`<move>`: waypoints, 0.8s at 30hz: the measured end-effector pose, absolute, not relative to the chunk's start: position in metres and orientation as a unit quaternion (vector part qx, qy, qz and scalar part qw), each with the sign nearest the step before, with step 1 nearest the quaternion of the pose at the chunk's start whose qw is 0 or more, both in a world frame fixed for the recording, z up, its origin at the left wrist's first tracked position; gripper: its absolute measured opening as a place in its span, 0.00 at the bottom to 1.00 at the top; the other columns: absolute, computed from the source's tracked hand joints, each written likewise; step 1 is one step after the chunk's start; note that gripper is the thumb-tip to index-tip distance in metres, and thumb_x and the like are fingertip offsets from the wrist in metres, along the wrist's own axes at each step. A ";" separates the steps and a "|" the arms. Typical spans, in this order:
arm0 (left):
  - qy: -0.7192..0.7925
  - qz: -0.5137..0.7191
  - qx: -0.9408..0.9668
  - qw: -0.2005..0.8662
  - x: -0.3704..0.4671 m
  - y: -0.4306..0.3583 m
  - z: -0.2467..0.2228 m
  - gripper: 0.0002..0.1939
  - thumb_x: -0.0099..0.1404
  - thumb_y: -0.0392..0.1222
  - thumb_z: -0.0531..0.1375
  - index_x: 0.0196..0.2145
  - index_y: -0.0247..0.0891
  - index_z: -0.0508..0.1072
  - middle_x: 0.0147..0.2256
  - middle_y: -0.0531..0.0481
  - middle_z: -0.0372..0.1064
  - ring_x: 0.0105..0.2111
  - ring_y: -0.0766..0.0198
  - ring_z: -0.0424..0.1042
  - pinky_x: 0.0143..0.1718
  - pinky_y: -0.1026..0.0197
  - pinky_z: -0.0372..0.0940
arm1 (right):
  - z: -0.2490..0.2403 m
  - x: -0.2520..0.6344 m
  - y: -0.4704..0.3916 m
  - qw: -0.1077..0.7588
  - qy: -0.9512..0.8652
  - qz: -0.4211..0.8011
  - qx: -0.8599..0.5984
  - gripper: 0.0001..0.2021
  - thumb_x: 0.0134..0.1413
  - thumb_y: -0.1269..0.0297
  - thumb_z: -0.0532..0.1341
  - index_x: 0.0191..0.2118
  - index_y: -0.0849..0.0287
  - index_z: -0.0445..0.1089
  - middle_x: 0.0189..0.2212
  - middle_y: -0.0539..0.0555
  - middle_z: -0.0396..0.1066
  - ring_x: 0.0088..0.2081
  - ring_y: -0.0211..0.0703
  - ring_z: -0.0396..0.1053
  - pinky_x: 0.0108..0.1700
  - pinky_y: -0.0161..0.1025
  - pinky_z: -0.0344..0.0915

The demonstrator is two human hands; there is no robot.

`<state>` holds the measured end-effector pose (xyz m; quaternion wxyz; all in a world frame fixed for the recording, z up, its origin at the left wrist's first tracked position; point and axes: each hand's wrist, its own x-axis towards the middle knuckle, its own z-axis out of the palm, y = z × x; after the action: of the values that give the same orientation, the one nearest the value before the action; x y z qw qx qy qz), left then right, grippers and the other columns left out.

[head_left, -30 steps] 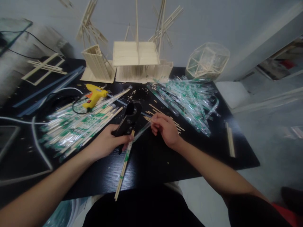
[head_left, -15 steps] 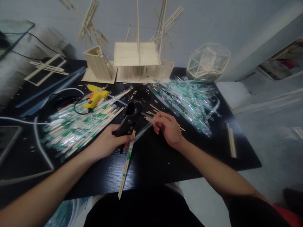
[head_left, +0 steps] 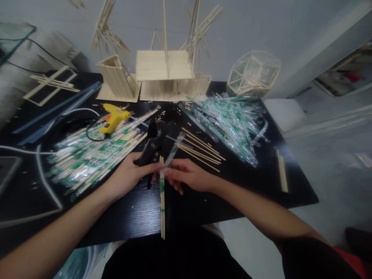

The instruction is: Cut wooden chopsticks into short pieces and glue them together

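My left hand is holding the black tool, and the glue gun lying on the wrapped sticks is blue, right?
Not quite: the head view shows the glue gun is yellow. It does lie on the wrapped sticks, and your left hand holds the black tool.

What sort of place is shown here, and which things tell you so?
Probably a craft workspace: a yellow glue gun lies on packets of wooden sticks, and models built from such sticks stand at the back of the black table.
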<state>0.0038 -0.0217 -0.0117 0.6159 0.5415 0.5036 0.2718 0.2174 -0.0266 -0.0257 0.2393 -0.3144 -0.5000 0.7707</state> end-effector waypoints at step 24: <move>0.476 0.290 0.489 0.671 0.006 -0.022 -0.013 0.13 0.58 0.48 0.70 0.27 0.35 0.77 0.20 0.53 0.69 0.20 0.66 0.68 0.22 0.65 0.65 | -0.016 0.220 -0.030 0.246 -0.637 0.664 -0.305 0.19 0.66 0.50 0.59 0.31 0.61 0.69 0.22 0.45 0.60 0.25 0.34 0.57 0.30 0.34 0.55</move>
<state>0.0060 -0.0223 -0.0129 0.6706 0.4895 0.4763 0.2896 0.2202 -0.0299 -0.0160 0.2456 -0.3047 -0.6369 0.6642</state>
